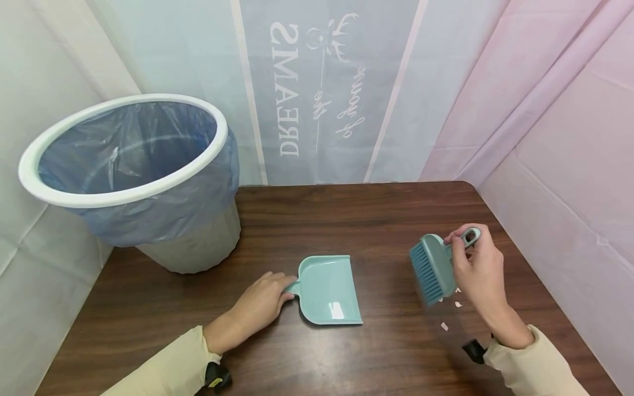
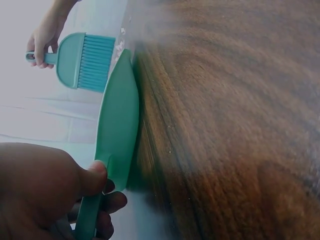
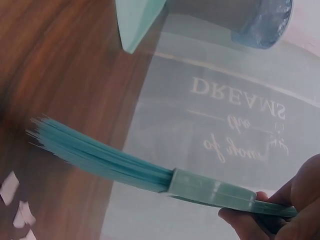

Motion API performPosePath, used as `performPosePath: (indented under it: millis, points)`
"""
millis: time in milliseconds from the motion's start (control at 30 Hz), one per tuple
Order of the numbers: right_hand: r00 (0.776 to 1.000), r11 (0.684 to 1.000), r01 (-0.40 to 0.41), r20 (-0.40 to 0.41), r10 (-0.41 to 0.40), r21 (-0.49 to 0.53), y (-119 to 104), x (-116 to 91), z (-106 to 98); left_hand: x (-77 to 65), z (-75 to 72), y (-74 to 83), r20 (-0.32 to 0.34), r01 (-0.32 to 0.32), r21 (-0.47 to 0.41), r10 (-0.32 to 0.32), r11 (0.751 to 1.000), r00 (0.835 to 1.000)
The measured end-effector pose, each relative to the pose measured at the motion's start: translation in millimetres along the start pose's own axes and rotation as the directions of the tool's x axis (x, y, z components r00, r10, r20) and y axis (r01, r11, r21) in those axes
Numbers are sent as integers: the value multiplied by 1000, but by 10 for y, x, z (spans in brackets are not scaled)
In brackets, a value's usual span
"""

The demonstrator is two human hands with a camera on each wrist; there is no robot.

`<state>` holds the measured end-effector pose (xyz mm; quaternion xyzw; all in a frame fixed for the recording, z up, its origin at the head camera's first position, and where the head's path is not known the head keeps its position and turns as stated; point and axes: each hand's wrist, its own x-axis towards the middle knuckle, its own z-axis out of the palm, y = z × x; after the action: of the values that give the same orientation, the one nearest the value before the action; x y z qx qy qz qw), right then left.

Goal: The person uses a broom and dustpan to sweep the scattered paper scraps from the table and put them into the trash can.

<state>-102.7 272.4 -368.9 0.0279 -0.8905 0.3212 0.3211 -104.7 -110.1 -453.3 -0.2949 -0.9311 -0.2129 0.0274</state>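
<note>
My left hand (image 1: 264, 301) grips the short handle of a light green dustpan (image 1: 327, 291), which lies on the wooden table with its straight edge facing right. In the left wrist view the thumb presses on top of the dustpan's handle (image 2: 90, 212). Over on the right, my right hand (image 1: 477, 269) holds a small green hand brush (image 1: 438, 261) by its looped handle. Its blue-green bristles (image 3: 100, 155) point down and left, bent slightly at the tips in the right wrist view. Several white scraps (image 1: 444, 326) lie beside and partly behind the brush.
A waste bin (image 1: 198, 242) with a white rim and blue liner bag stands at the table's back left. Printed cloth (image 1: 322, 165) hangs behind the dark wooden table (image 1: 346, 220), and pale cloth covers both sides. Each wrist wears a dark strap device (image 1: 218, 377).
</note>
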Motion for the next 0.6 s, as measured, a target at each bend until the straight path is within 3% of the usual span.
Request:
performPosePath:
  millis: [600]
  points:
    - [995, 991, -11, -97, -3, -136, 359, 47, -254, 4, -13, 10, 11, 9, -13, -9, 1000, 1000]
